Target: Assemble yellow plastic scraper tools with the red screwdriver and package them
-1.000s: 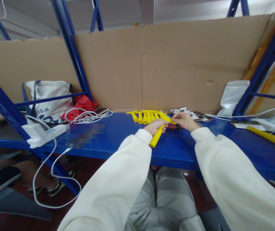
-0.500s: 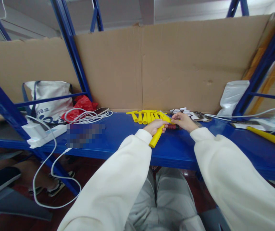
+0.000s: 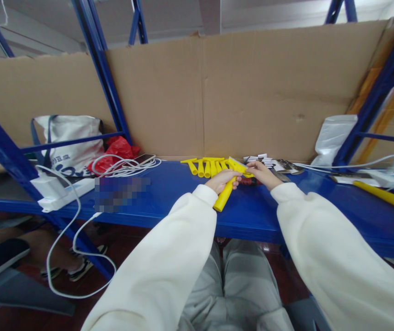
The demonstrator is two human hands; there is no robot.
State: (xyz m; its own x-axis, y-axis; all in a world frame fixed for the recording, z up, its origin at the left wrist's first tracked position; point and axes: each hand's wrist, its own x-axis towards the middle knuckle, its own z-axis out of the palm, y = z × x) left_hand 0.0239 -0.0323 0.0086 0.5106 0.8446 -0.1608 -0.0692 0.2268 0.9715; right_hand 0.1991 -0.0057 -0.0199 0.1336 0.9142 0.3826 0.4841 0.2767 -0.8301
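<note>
My left hand (image 3: pixel 223 180) is wrapped around the handle of a yellow T-shaped scraper (image 3: pixel 223 200). The handle's round end points down toward the shelf's front edge, and a pale strip shows along the scraper's wide head. At the right end of that head, my right hand (image 3: pixel 261 174) has its fingers and thumb closed on the edge; any small part between them is hidden. Several more yellow scrapers (image 3: pixel 201 171) lie in a row just behind my left hand. A red and black tool (image 3: pixel 251 181), partly covered, lies below my right fingers.
White and black paper pieces (image 3: pixel 279 165) lie behind my right hand. Coiled white cable (image 3: pixel 124 168), a red plastic bag (image 3: pixel 121 151) and a cloth bag (image 3: pixel 71 140) are at left. A long yellow piece (image 3: pixel 386 197) lies at right. Cardboard (image 3: pixel 252 92) backs the blue shelf (image 3: pixel 169 184).
My right hand has shifted slightly along the scraper's head, and its fingers lie flatter over the right end. The head shows more. My left hand keeps its grip.
</note>
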